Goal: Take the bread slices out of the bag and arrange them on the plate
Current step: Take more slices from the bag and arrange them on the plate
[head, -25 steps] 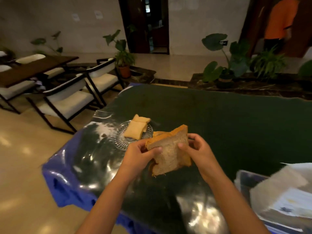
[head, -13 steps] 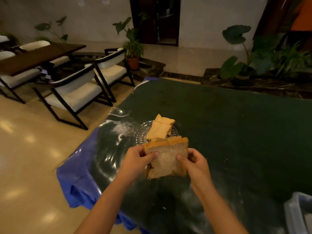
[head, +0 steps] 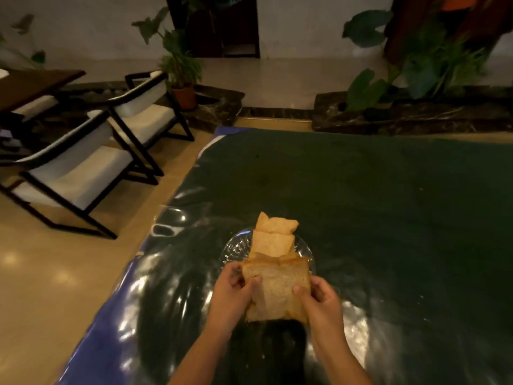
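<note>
Both hands hold a small stack of bread slices (head: pixel 280 290) upright over the near rim of a clear glass plate (head: pixel 236 250). My left hand (head: pixel 233 295) grips the stack's left edge, thumb across the front slice. My right hand (head: pixel 319 300) pinches its right edge. On the plate lie two bread slices (head: pixel 273 240), overlapping in a row that runs away from me. The bread bag is out of view.
The table (head: pixel 374 204) has a dark green cloth under shiny clear plastic, with a blue edge at the left. White-cushioned chairs (head: pixel 83 173) and a wooden table stand on the floor to the left. Potted plants (head: pixel 180 68) line the far wall.
The view has swung left and down, and the container at the right has left the frame. The held stack has moved forward to the plate's near rim and now stands upright rather than tilted.
</note>
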Available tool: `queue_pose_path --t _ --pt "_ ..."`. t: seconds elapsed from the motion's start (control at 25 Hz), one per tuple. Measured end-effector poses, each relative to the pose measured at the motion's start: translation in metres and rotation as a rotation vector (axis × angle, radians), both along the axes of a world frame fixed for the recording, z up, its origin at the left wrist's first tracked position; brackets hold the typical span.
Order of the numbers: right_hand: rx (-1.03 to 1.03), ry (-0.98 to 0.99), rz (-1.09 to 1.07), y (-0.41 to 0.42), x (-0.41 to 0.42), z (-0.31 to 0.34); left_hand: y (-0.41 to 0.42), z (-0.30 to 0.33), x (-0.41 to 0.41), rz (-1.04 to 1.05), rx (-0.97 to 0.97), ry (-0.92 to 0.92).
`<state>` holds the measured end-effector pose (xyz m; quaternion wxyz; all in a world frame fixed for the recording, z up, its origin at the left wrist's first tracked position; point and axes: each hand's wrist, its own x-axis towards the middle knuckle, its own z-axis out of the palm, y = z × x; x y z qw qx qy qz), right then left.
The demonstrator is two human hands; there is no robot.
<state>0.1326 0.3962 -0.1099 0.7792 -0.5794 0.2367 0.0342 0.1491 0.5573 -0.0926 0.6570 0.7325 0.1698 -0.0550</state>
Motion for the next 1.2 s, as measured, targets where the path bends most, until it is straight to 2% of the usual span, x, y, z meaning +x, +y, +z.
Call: queue_pose_path --t 0.28,0.56,0.76,0.96,1.2 --pt "-0.112 0.067 -0.192 0.046 0.036 -0.045 0.03 -0.052 0.049 -0.142 0.062 -0.021" --pt "-0.208 0.056 -0.263 0.049 0.05 -0.065 0.035 -0.077 0.074 -0.314 0.065 -0.022" --pt "-0.3 0.074 -0.218 0.052 0.052 -0.073 0.042 -0.085 0.077 -0.305 0.175 -0.032" --pt "-0.57 0.087 -0.163 0.053 0.056 -0.076 0.046 -0.085 0.079 -0.264 0.328 -0.125" --pt "-0.767 0.128 -0.121 0.053 0.053 -0.072 0.038 -0.076 0.082 -0.222 0.371 -0.078"
